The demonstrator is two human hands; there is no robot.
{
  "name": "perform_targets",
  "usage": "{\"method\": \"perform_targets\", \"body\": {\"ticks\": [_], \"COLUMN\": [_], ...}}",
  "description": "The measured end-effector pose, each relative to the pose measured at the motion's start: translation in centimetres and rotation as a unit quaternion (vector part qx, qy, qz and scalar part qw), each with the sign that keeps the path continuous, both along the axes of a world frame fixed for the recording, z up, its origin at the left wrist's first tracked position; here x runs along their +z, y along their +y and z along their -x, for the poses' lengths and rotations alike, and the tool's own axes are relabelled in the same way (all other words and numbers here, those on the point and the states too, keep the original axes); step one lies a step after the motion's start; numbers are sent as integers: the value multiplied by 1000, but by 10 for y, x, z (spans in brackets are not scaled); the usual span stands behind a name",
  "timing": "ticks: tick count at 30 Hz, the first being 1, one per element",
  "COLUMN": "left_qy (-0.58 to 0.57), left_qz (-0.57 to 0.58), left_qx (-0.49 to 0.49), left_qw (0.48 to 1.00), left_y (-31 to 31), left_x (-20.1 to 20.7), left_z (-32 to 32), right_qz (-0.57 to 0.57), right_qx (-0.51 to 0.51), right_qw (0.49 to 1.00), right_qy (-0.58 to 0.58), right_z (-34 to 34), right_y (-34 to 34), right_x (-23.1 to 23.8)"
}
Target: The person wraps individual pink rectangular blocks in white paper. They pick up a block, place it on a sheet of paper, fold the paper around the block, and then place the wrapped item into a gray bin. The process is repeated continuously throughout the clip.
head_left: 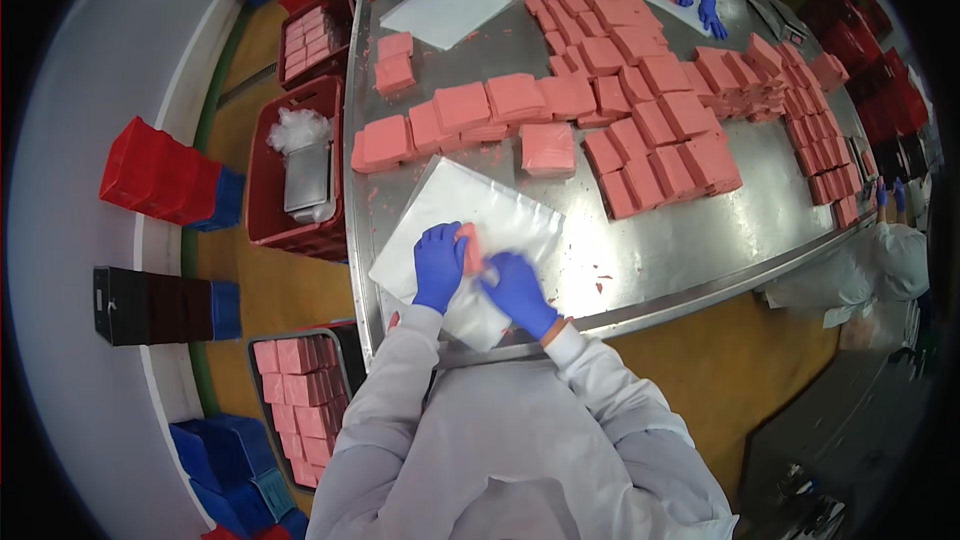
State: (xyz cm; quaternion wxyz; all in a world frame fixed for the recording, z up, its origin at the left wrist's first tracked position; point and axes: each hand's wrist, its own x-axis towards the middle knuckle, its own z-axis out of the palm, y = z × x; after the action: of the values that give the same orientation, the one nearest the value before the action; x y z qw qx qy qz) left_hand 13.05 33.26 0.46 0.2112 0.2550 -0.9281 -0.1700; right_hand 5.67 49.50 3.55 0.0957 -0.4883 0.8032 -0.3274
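Observation:
My left hand [438,265], in a blue glove, rests over a stack of white sheets [440,202] at the table's near left edge. Its fingers are closed on a small pink piece [470,245], which looks like a soft, meat-like slab. On the other side of that piece is my right hand [520,292], also gloved in blue. Motion smears its fingertips, so their grip is unclear. Just beyond the sheets, a pink block [548,149] sits apart. A row of similar pink blocks [461,108] runs behind it.
Large piles of pink blocks [665,150] cover the steel table [680,260] to the right. Red crates [322,100] and a dark crate of pink blocks [300,390] stand left. Across the table, gloved co-workers' hands [695,5] work over another white sheet [445,12].

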Motion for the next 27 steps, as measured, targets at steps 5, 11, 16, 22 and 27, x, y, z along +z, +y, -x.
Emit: {"method": "perform_targets", "body": {"ticks": [5, 11, 16, 22, 27], "left_qy": [-62, -118, -77, 37, 105], "left_qz": [40, 20, -22, -29, -327], "left_qx": [71, 46, 8, 112, 186], "left_qw": [995, 992, 997, 993, 921], "left_y": [22, 18, 13, 8, -22], "left_x": [24, 12, 19, -19, -14], "left_z": [-3, -15, -8, -14, -72], "right_qz": [-89, -82, -75, 89, 98], "right_qx": [135, -117, 1, -52, 101], "right_qw": [986, 990, 980, 953, 985], "right_qy": [39, -14, -186, -285, 96], "right_z": [-2, 48, 50, 7, -9], "right_y": [-4, 4, -30, -99, -77], "right_x": [-9, -25, -39, 3, -49]}}
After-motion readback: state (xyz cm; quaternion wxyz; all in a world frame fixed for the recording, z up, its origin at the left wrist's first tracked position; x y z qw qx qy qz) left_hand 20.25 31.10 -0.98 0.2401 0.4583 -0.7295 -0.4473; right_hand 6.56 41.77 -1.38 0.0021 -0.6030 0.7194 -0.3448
